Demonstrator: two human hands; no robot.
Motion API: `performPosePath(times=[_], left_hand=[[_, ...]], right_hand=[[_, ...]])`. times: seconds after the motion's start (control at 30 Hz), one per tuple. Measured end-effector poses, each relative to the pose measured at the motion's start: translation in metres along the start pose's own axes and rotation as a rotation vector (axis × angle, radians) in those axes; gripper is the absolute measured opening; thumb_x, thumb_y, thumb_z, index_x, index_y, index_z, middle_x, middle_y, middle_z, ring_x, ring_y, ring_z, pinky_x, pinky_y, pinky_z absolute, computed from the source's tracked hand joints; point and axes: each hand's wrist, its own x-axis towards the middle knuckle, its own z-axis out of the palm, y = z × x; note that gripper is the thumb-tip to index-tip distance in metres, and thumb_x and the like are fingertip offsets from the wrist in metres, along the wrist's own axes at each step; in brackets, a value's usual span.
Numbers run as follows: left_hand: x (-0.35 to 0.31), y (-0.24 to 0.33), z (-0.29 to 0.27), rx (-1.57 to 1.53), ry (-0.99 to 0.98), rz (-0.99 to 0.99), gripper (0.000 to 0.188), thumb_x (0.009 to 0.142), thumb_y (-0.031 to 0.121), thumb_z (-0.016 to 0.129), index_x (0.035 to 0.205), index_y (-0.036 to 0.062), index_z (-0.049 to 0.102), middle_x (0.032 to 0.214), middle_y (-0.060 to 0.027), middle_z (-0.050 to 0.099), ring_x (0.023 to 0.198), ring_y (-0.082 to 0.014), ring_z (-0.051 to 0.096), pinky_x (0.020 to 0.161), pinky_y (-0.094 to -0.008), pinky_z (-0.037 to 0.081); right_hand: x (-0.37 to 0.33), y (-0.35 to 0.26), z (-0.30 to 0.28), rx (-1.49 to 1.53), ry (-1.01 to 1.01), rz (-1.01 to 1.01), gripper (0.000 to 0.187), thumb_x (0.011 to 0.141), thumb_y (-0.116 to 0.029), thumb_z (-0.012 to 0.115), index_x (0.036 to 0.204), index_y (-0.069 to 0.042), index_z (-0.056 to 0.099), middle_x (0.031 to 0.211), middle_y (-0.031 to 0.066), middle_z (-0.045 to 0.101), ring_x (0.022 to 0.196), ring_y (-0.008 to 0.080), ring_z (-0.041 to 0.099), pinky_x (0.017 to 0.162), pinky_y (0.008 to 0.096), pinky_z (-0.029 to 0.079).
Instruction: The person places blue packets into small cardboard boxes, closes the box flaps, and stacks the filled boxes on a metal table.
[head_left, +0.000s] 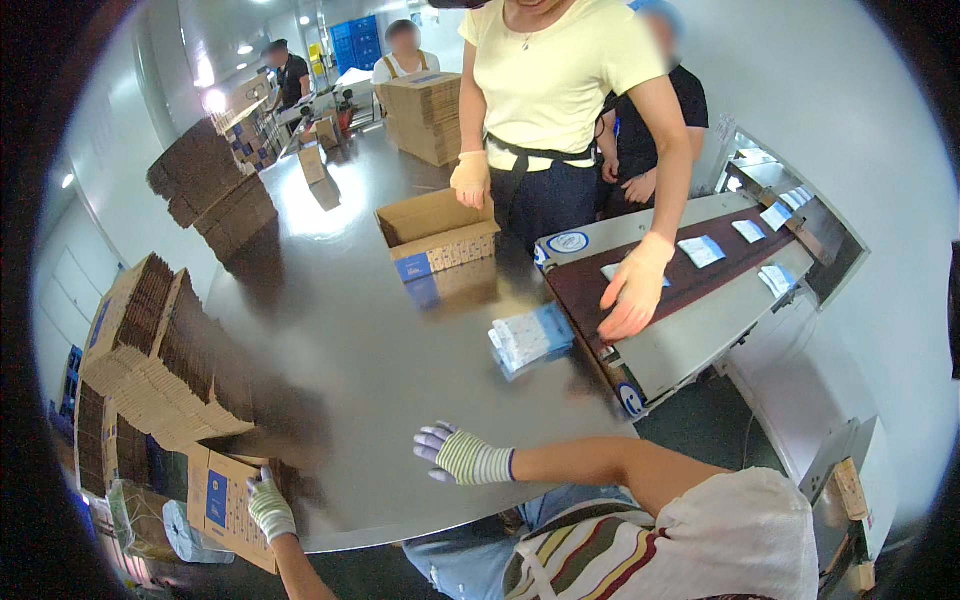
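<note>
At the counter's (350,400) near left edge, left hand (268,508) pinching a carton (218,505) by its side, right hand (465,455) out there, loosely spread, 1 open box (440,243) beyond, packets (530,338) by the belt (715,280)

Wearer: 2 hands, L (268,508) & R (468,457), w/ 2 striped gloves, 1 ea. Co-workers (560,85): 4 vis. 1 metal table (350,380), 1 conveyor belt (720,262). Open-top ctn (447,257) nr the closest co-worker: 1. Blue-panelled ctn (222,495) at L hand: 1. Big stks of flattened ctns (165,350): min. 3; sheets per stk too fine to count. White-&-blue pkts (702,251) on conveyor: approx. 6 or more, far ones overlap. Pkt pile (530,338) on table: 1, qty unclear. Rnd blue-&-white stickers (567,243) on conveyor: min. 2.
</note>
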Motion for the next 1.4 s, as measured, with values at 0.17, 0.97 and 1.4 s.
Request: performPosePath(times=[0.17,0.97,1.4], left_hand=[[-0.058,-0.006,-0.084,0.038,0.028,-0.051,0.066,0.080,0.003,0.051,0.142,0.0136,0.030,0.128,-0.0167,0.052,0.081,-0.0219,0.064,0.063,-0.0338,0.053],[-0.166,0.087,-0.120,-1.799,0.299,-0.281,0.077,0.080,0.050,0.066,0.130,-0.0002,0.036,0.121,-0.0150,0.049,0.107,-0.0232,0.048,0.095,-0.0360,0.040],[-0.139,0.081,-0.129,-1.208,-0.218,0.174,0.075,0.080,0.009,0.058,0.140,-0.0078,0.015,0.122,-0.0245,0.053,0.107,-0.0276,0.056,0.093,-0.0323,0.044]], right_hand=[[-0.007,0.006,0.013,0.047,0.036,0.043,0.051,0.089,-0.035,0.048,0.129,-0.003,0.046,0.135,0.0188,0.042,0.128,0.0343,0.036,0.107,0.0479,0.027],[-0.020,0.003,-0.160,1.209,0.510,0.113,0.043,0.089,-0.039,0.059,0.105,0.001,0.065,0.091,0.0105,0.069,0.084,0.0132,0.061,0.077,0.0299,0.049],[-0.011,0.014,-0.192,0.135,-0.103,0.003,0.049,0.091,-0.041,0.044,0.085,0.003,0.064,0.088,0.0252,0.062,0.086,0.0382,0.061,0.079,0.0443,0.048]])
